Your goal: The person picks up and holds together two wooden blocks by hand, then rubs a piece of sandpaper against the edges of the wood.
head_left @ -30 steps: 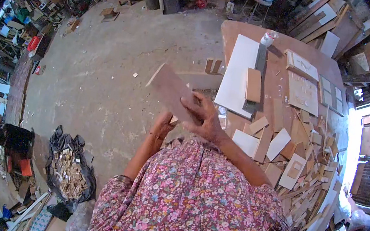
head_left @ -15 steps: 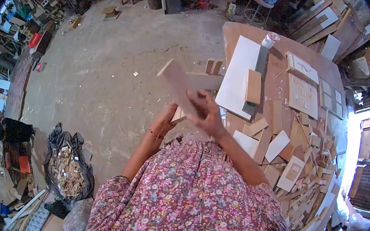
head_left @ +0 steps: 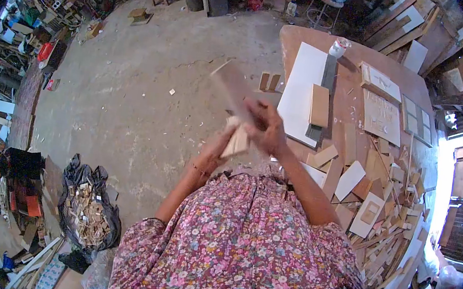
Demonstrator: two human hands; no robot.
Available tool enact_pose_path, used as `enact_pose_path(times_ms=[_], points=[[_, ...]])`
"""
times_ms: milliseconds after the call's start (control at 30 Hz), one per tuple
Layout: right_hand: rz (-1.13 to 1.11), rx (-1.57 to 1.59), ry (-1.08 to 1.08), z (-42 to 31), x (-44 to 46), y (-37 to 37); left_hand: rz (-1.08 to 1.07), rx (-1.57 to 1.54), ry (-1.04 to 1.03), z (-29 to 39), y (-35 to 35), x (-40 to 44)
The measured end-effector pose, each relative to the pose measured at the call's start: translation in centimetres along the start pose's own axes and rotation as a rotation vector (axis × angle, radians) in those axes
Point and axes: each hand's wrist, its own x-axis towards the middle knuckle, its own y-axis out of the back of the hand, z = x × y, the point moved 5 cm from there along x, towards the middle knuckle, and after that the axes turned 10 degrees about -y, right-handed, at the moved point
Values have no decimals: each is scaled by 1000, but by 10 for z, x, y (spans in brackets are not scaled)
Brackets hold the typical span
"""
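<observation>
My right hand [head_left: 270, 130] is closed around the lower end of a flat, greyish-brown wooden board [head_left: 230, 86], which slants up and to the left and is blurred. Just below it, my left hand [head_left: 214, 153] grips a small pale wooden block [head_left: 237, 142]. The board's lower end is close above the block; whether they touch I cannot tell. Some fingers of both hands are hidden behind what they hold.
A brown table [head_left: 350, 55] on the right bears a long white board [head_left: 301, 90], a tan block [head_left: 320, 106], a white cup [head_left: 339, 47] and framed panels. Wood offcuts [head_left: 372, 209] are heaped at its near side. A black bag of scraps [head_left: 89, 208] lies on the floor at left.
The flat board has shifted slightly right and up with my right hand. My left hand has moved up and right, and more of the pale block now shows.
</observation>
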Motion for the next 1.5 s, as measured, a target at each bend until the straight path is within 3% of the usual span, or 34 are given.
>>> enact_pose_path(times_ms=[167, 233, 267, 300, 367, 400, 433, 467, 500, 533, 567, 633, 667, 733, 767, 833, 900, 967, 1033, 1100, 1133, 1200, 1267, 1333, 1367, 1400, 1433, 1500], points=[[100, -242, -42, -3, 13, 8, -75, -58, 52, -14, -3, 13], [15, -55, 44, -7, -18, -16, 111, -340, -124, 1, 3, 6], [12, -57, 47, -16, -24, -16, 250, -165, -144, 30, -4, -16], [1, -158, 156, -35, -30, -16, 252, -166, -149, 10, 11, 5], [-22, -252, 258, -42, -32, -19, -5, -332, -205, -51, 40, 57], [5, -170, 140, -25, -18, -16, 51, -159, 23, -32, 27, 29], [38, -91, 28, -7, 0, -10, 49, -153, 19, 0, 8, 7], [143, -163, 28, 5, 14, 0, 24, 87, 76, 21, -11, -15], [107, -212, 10, 6, 22, 7, 0, 326, 133, 28, -18, -27], [99, -173, -18, 8, 20, 4, -170, 552, -475, 26, -18, -30], [91, -140, -39, 9, 20, 2, -168, 551, -481, 8, -7, -10], [40, -68, -23, -2, 1, -14, 105, -107, -112, -32, 19, 24], [5, -101, 69, -19, -13, -20, 110, -111, -106, -28, 20, 23], [-10, -171, 162, -38, -26, -20, 326, -154, -5, -12, 29, 17], [-25, -242, 253, -44, -29, -21, 325, -152, -8, -10, 26, 15], [-10, -204, 238, -30, -11, -14, 192, 13, -145, -12, 16, 1], [92, -145, -25, -4, 17, 3, 112, 105, -222, 4, 2, -3], [112, -35, -67, 7, 17, 1, -26, -95, 186, -1, -16, -13], [131, 66, -91, 11, 17, 0, -50, -20, 183, -13, -3, 0], [32, 80, 59, -6, -13, -20, 7, 157, -595, -16, 20, 18], [32, 79, 59, -14, -19, -18, 27, -349, -85, -46, 37, 58], [38, -201, 265, -39, -27, -15, 124, -272, -102, -10, 15, 28], [17, -143, 124, -10, -15, -13, 231, -197, -107, 10, 4, -3], [73, 122, -12, 2, 14, -1, 49, 16, -9, 18, -12, -13], [134, -197, 18, 2, 22, 9, -38, 118, 47, 14, -17, -16], [128, -240, 8, 4, 19, 7, -14, -106, 141, 6, -15, -10], [123, -288, 9, 4, 20, 7, -15, -105, 135, -3, -9, -8], [35, -182, 29, -11, -1, -10, -96, -20, -472, 1, 2, -9]])
